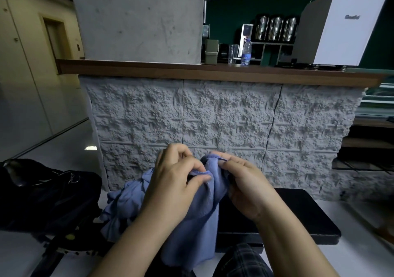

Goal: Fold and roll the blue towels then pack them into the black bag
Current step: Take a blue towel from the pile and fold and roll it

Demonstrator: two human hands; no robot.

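Two hands are up in the middle of the view, both working the same blue towel (204, 208); the left hand (174, 183) has thumb and fingers curled and pinching a fold near the top edge, and the right hand (245, 183) pinches the upper hem just beside it, so the two grips sit close together with only a bit of cloth between them. The rest of that towel hangs down loose in front of the person's lap, its bottom edge ragged and unfolded; more blue towels (121, 208) lie bunched in a heap just to the left, touching the held one.

The black bag (49, 193) sits at the far left, slumped, near the heap but apart from both hands; I can't tell if its mouth is open. To the right of the hands there's a flat black tabletop (302, 212) with a rounded front edge and bare surface showing, which is the open room on that side. Straight ahead a rough grey stone-textured counter front (223, 117) closes things off, with a wooden ledge (213, 72) on top.
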